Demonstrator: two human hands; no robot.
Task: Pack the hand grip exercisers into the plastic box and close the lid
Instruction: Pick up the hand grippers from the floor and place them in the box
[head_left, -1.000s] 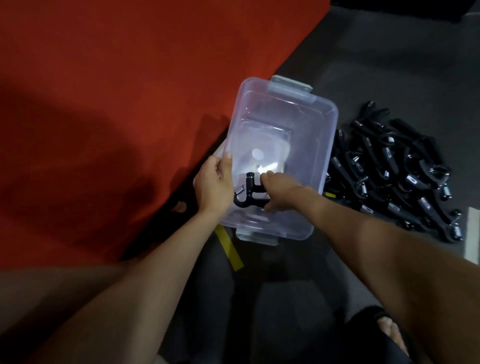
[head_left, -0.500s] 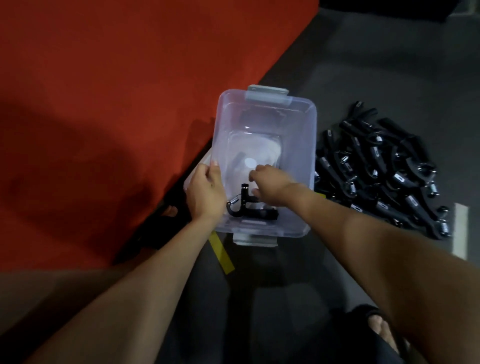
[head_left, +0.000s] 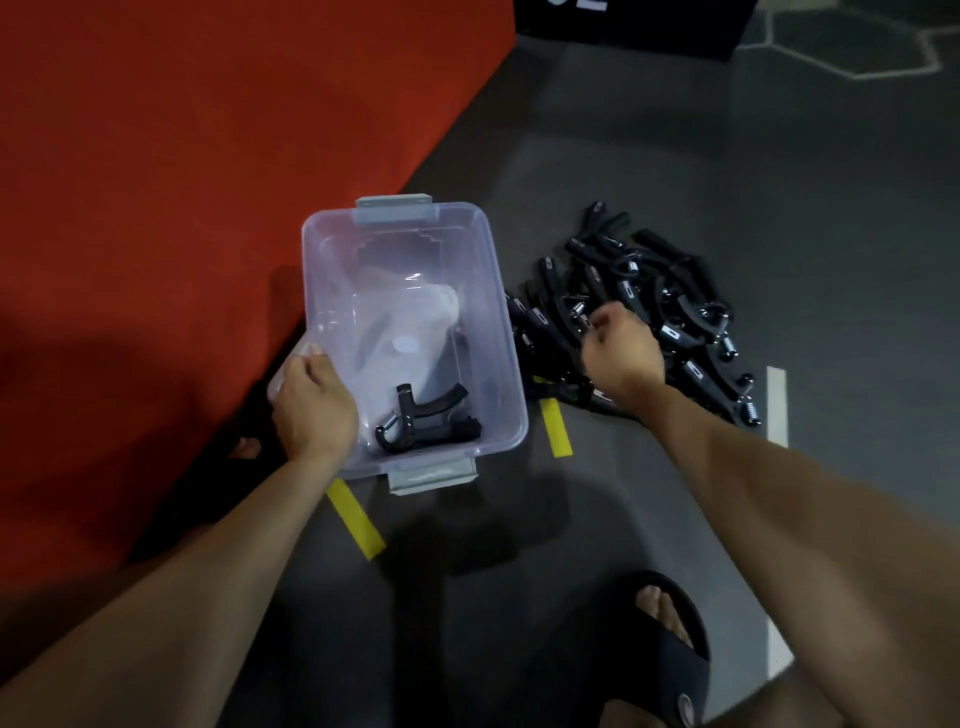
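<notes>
The clear plastic box (head_left: 500, 332) with grey latches stands open on the dark floor. One black hand grip exerciser (head_left: 423, 421) lies in its near end. My left hand (head_left: 311, 405) grips the box's left rim near the front corner. A pile of several black hand grip exercisers (head_left: 685, 317) lies on the floor right of the box. My right hand (head_left: 621, 353) is down on the pile's left side, fingers curled round one exerciser there. A pale translucent edge (head_left: 280, 382) shows beside my left hand; I cannot tell whether it is the lid.
A red mat (head_left: 156, 182) borders the box on the left. Yellow tape strips (head_left: 358, 519) mark the floor near the box, and a white strip (head_left: 776, 405) lies right of the pile. My foot in a black sandal (head_left: 670, 639) is at the bottom.
My right hand let go of the exerciser inside the box and moved right onto the pile. The left hand has stayed on the box rim.
</notes>
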